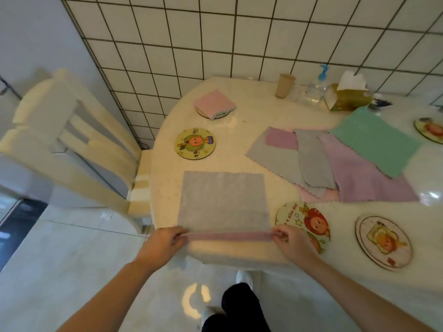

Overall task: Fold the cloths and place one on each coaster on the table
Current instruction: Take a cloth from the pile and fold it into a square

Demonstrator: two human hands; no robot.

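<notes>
A grey cloth [223, 200] lies spread flat at the table's near edge, its near hem turned up to show a purple underside. My left hand [165, 243] pinches the near left corner and my right hand [292, 243] pinches the near right corner. A folded pink cloth [214, 103] rests on a coaster at the back. A bare round coaster [195, 143] lies left of centre, another coaster [309, 221] sits by my right hand, and a third [383, 242] further right. A pile of grey, purple and green cloths [347, 159] lies spread to the right.
A cream chair [72, 140] stands left of the round table [251, 121]. Against the tiled wall stand a paper cup [284, 85], a pump bottle [316, 87] and a tissue box [347, 97]. Another coaster [431, 129] shows at the right edge.
</notes>
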